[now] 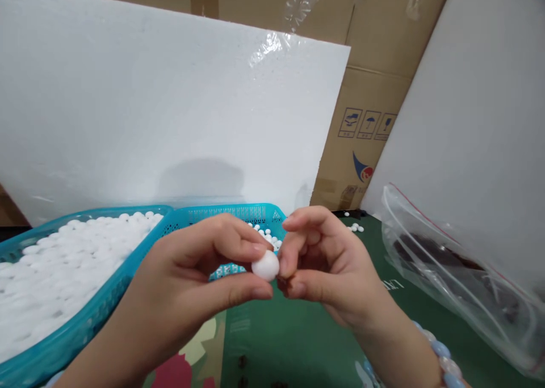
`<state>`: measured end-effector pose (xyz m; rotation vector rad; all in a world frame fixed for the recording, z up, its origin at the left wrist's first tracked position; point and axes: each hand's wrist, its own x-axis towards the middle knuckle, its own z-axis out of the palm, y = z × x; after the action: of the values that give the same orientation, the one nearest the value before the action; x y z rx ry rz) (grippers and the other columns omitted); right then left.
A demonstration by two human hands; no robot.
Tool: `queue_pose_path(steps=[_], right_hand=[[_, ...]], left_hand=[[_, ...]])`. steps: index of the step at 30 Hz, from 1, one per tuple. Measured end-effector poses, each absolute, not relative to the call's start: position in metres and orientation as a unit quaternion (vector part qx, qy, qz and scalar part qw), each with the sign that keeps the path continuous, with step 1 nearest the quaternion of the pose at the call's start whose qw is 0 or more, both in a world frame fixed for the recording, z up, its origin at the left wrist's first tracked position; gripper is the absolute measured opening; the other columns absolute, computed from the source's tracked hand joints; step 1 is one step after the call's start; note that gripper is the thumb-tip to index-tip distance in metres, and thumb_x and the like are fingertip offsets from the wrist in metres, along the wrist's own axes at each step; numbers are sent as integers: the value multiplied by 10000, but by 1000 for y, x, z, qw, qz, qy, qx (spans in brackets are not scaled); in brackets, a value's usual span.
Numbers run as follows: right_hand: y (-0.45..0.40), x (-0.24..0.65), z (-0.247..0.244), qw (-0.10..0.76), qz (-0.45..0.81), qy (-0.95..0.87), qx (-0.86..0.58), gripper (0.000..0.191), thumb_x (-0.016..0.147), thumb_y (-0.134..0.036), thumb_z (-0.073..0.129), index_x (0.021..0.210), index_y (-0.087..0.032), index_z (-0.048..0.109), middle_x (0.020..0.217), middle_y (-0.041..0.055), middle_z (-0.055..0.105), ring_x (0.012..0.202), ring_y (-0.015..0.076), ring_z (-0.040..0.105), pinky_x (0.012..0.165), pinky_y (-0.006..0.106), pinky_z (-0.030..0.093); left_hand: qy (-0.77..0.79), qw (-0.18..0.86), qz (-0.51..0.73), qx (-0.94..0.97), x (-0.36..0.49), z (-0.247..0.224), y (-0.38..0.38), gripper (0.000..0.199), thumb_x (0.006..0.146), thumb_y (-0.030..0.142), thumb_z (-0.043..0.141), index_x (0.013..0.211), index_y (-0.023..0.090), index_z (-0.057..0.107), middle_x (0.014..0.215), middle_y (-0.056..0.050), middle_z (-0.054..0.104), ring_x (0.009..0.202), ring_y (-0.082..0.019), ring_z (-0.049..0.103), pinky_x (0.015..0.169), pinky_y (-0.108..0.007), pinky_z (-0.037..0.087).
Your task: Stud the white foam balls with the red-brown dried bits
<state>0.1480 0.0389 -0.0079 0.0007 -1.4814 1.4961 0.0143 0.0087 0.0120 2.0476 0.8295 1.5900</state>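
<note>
A small white ball (265, 266), smooth and round, is pinched between the thumb and forefinger of my left hand (204, 263). Close against its right side is my right hand (326, 263), with thumb and forefinger pressed together. A small brown piece (291, 281) shows between those fingertips, mostly hidden, so its kind is unclear. Both hands are raised over the green tabletop (272, 342). Behind them stands a blue plastic basket (230, 211) with some white balls (272, 237) in it, partly covered by my hands.
At left, another blue basket (121, 283) is heaped with white balls (63, 280). A clear zip bag (460, 286) holding dark brown things lies at right. Several loose white balls (355, 228) rest at the back. A white board (170, 104) leans against cardboard boxes (378, 53).
</note>
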Motion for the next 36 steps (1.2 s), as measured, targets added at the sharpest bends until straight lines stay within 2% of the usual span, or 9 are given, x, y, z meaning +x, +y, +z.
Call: queue_pose_path(steps=[6,12,20,31,36], right_hand=[[40,150,-6,504,591,-628,-30,286,534,-78,594,726,-244,462,529,-89,510,479,32,503,474,124,438],[38,149,-6,546,536,-639,-81,259,529,-99,602,690,-239,456,533,-85,509,492,45,506,493,154,434],[33,149,-5,572,488,-651,-103,276,529,-23,557,650,-240,437,521,-84,507,485,64,518,469,173,443],[34,146,-5,575,501,-637,-115,224,512,-194,620,586,-228,411,501,-79,483,467,63,503,442,170,436],[33,144,-6,585,513,-616,-121,242,500,-80,604,573,-220,420,489,-85,497,463,49,508,432,132,438]], left_hand=[[329,184,551,745,15,14,6,43,523,190,608,529,209,569,604,36,548,484,-66,481,343,-119,364],[314,185,555,748,14,10,10,44,534,232,603,553,213,568,551,43,493,496,-58,466,382,-125,360],[319,202,553,743,16,5,12,89,523,237,609,490,203,534,497,51,429,468,-67,446,346,-141,341],[325,152,541,761,16,7,11,100,541,248,596,494,210,516,506,55,446,490,-66,463,383,-133,363],[328,116,529,774,14,5,14,96,563,248,581,513,205,512,517,53,453,489,-59,463,364,-130,351]])
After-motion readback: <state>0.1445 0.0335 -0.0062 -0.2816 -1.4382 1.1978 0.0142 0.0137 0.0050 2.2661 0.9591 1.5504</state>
